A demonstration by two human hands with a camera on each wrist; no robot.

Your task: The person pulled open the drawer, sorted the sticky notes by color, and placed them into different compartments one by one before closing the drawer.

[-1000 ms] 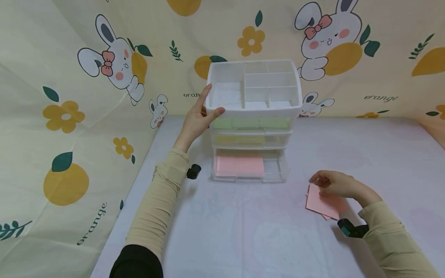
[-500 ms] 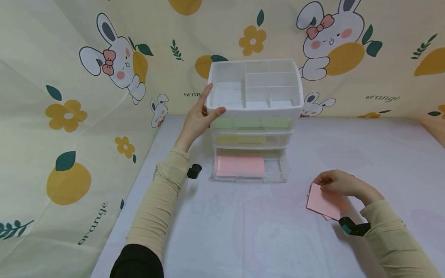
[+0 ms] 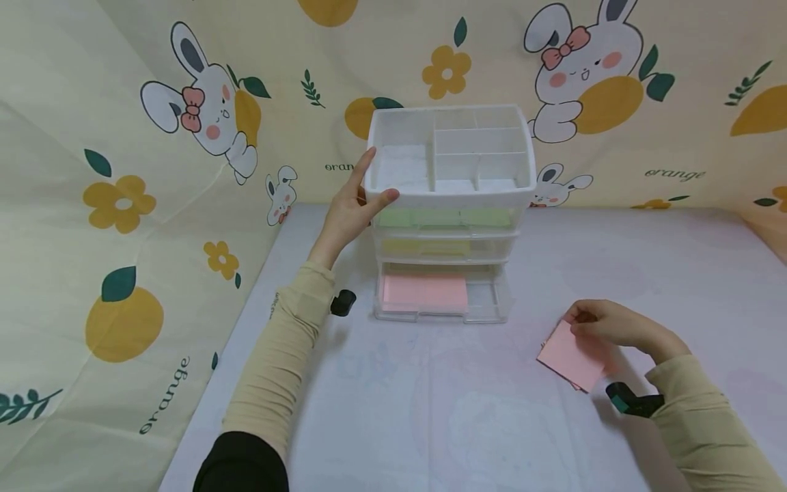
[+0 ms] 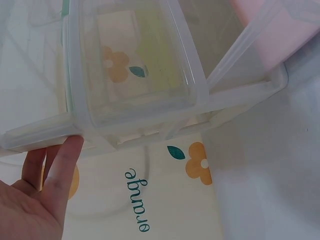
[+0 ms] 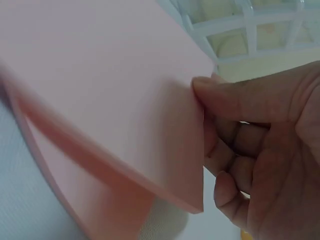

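Observation:
My left hand (image 3: 347, 219) grips the left side of a white drawer organizer (image 3: 451, 199), thumb at the front rim of its top tray and the other fingers reaching down the side. In the left wrist view, fingertips (image 4: 74, 142) press against the organizer's frame (image 4: 85, 100). My right hand (image 3: 621, 331) pinches the corner of a pink sticky-note pad (image 3: 572, 357) over the table, right of the organizer. The right wrist view shows the pad (image 5: 110, 95) tilted between thumb and fingers, with a second pink pad (image 5: 85, 185) under it.
The organizer's bottom drawer (image 3: 486, 294) is pulled out and holds a pink pad (image 3: 425, 292). Green notes (image 3: 443, 218) and yellow notes (image 3: 424, 247) show through the two closed drawers above. A bunny-print cloth (image 3: 381, 55) hangs behind the white table (image 3: 430, 410).
The right hand has shifted slightly right, and the pink pad it pinches has turned a little, its edges lining up more closely with the one below. The left hand has stayed on the organizer.

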